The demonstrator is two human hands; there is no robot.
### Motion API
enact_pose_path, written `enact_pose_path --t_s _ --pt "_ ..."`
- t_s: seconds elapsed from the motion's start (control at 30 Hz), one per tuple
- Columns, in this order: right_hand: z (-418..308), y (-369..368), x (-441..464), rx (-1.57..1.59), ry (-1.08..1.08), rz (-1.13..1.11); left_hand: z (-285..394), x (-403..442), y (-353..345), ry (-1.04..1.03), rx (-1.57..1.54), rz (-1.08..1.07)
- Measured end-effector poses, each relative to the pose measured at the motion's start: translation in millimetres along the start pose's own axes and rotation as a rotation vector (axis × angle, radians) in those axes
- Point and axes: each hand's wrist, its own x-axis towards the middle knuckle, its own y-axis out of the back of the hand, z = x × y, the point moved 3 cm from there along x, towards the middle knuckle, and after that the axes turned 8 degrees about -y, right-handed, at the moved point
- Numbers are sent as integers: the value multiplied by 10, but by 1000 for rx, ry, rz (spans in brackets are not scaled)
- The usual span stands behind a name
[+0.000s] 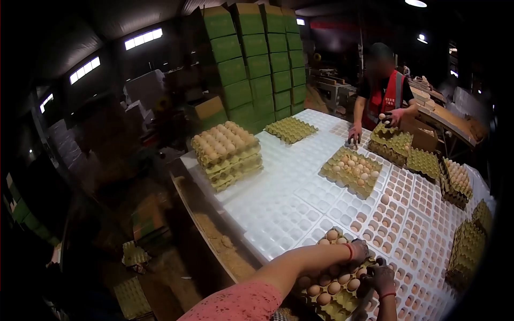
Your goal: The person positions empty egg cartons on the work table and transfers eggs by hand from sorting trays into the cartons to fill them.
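Note:
A pulp egg tray (342, 307) partly filled with brown eggs (334, 288) lies below me at the table's near edge. Over its upper right part is my left hand (358, 251), in a dark glove with a red band at the wrist. Its fingers curl downward, and whatever they hold is hidden. Close beside it, at the tray's right side, my right hand (381, 278) is gloved too, fingers bent inward; its grip cannot be made out. White plastic trays with square cells (388, 224) spread beyond, many cells holding eggs.
Opposite, a person in a red vest (393, 91) handles eggs near a pulp tray (350, 170). Stacked full egg trays (227, 155) stand at the table's left, an empty pulp tray (290, 129) behind. More pulp trays (465, 251) line the right. Green cartons (257, 64) tower behind.

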Motion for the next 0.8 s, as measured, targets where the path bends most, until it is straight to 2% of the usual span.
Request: enact_pose_path --t_s 0.03,0.07,0.1,0.13,0.17,0.2,0.23,0.3,0.33,0.4,0.43,0.47,0.53,0.6,0.67,0.73,0.8 --pt "13 -2 -85 110 41 186 104 -32 58 -50 142 -140" --pt "68 -75 -222 216 50 372 42 18 7 -72 129 -86" --pt "61 -16 -409 360 71 484 -214 333 -381 55 -87 80" --pt "106 -1 -620 547 -71 487 -79 77 -126 3 -92 19" --pt "220 -75 -853 737 -81 606 -9 -50 -33 -46 -28 91" --pt "340 -141 -1119 951 -119 637 130 -99 90 -9 11 24" --pt "469 -242 -1415 1020 -192 703 38 -33 -74 -120 56 84" --pt "744 -363 -2118 929 -391 772 0 -77 -158 -216 102 222" --pt "903 -440 -2430 907 -455 803 46 -99 -91 -176 47 228" --pt "1235 -566 -3019 631 -691 832 50 -119 -90 -169 20 270" --pt "1243 -500 -3243 705 -774 805 66 -125 -55 -135 4 201" --pt "1348 -532 -3363 699 -777 801 96 -138 -26 -135 37 220" --pt "1621 -625 -3533 410 -985 795 100 -165 17 -86 -63 185" --pt "1718 -683 -3509 384 -967 702 67 -148 -9 -49 -119 201" --pt "1589 -613 -3217 170 -1001 573 -93 -263 -25 21 -204 251" --pt "1768 -829 -2950 86 -817 366 -151 -375 14 55 -309 330" --pt "1760 -715 -2753 373 -952 417 -288 -574 24 114 -427 429"
